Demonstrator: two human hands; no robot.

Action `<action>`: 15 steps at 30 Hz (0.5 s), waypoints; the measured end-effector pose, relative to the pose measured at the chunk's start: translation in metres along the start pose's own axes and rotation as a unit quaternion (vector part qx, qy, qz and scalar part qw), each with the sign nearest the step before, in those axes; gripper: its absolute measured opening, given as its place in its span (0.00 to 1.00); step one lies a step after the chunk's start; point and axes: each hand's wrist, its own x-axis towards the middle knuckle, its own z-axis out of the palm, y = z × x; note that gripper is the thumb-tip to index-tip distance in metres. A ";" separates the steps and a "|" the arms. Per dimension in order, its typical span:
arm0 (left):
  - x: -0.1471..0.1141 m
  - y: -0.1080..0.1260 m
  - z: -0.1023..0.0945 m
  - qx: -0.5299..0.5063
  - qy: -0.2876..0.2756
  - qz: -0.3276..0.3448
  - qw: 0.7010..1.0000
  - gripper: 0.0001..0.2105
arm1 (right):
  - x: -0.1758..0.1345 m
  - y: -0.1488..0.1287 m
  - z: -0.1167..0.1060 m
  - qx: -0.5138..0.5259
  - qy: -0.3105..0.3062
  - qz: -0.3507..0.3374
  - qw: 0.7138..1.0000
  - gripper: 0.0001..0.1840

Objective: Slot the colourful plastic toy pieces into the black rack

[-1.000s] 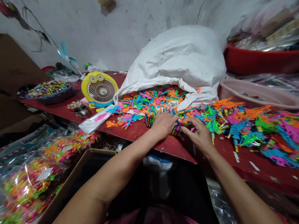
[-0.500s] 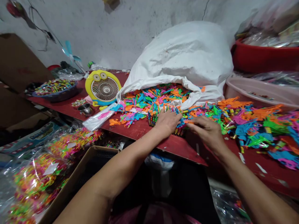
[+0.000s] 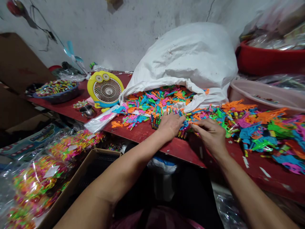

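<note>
My left hand [image 3: 169, 124] lies over a tight row of small plastic toys [image 3: 156, 120], its fingers curled around them. The toys have bright tops and striped, tube-like ends. Close to its right, my right hand [image 3: 211, 132] pinches a small orange plastic toy [image 3: 193, 122] between thumb and fingers; the toy's far end meets the row. Behind both hands, a big white sack [image 3: 190, 54] lies with its mouth toward me, and loose orange, blue, pink and green toys [image 3: 152, 98] spill out. The fingertips of my left hand are partly hidden among the toys.
A large heap of similar toys [image 3: 259, 130] covers the right of the red table [image 3: 188, 149]. A yellow fan [image 3: 106, 89], metal cup [image 3: 87, 111] and filled basin [image 3: 57, 98] stand left. Pink [image 3: 262, 92] and red tubs [image 3: 269, 58] are at right. Bagged pieces [image 3: 40, 181] lie lower left.
My right hand has shifted very slightly, its fingers a little closer around the orange toy beside the row. My left hand stays in place.
</note>
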 end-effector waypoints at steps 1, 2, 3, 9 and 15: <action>0.000 0.001 0.000 0.000 0.000 -0.001 1.000 0.09 | 0.003 -0.005 -0.001 -0.004 -0.010 -0.015 1.000 0.07; 0.001 0.001 0.000 0.000 0.001 0.000 1.000 0.09 | 0.007 -0.011 -0.002 -0.006 -0.021 -0.029 0.999 0.06; 0.001 0.001 0.000 0.000 0.002 0.002 1.000 0.09 | 0.012 -0.015 -0.003 -0.009 -0.033 -0.041 0.999 0.06; 0.000 0.001 0.003 0.000 0.010 0.003 1.000 0.09 | 0.034 0.002 -0.014 -0.013 -0.037 -0.027 0.999 0.09; -0.001 -0.001 -0.002 0.002 -0.002 0.013 1.000 0.09 | 0.046 0.047 -0.048 -0.199 0.082 0.028 0.976 0.20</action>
